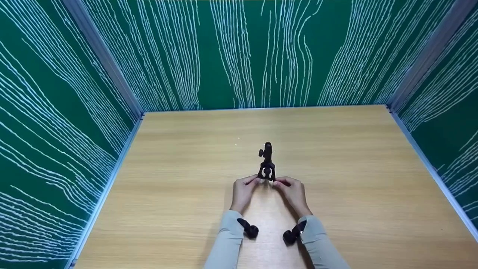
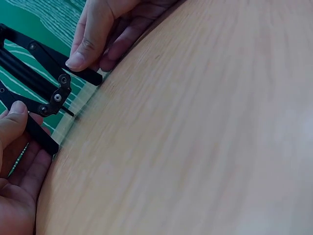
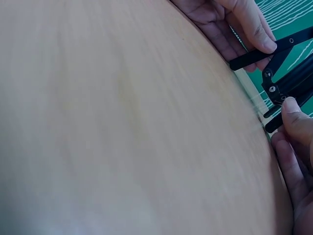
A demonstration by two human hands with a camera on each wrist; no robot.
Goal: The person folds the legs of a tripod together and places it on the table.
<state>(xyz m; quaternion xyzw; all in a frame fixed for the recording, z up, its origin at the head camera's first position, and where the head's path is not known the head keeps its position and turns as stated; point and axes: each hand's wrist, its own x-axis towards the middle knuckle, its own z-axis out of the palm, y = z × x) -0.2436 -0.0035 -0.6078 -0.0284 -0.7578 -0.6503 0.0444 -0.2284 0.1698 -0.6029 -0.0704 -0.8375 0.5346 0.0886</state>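
A small black tripod [image 1: 267, 153] stands upright on the table, a knob sticking out on its left side near the top. My left hand [image 1: 243, 192] pinches one of its legs low down, thumb on the near side. Another leg is pinched by my right hand [image 1: 294, 192] in the same way. Close up in the left wrist view, the hinged braces [image 2: 57, 97] join the partly spread legs to the centre column. The leg tips [image 3: 239, 62] sit at or close to the tabletop; whether they touch I cannot tell. The third leg is mostly hidden.
The wooden table [image 1: 179, 149] is bounded by green walls [image 1: 209, 56] with white wavy lines at the back and both sides. A few tiny white specks [image 1: 239, 138] lie beyond the tripod. Black wrist devices [image 1: 251, 231] stick inward from both sleeves.
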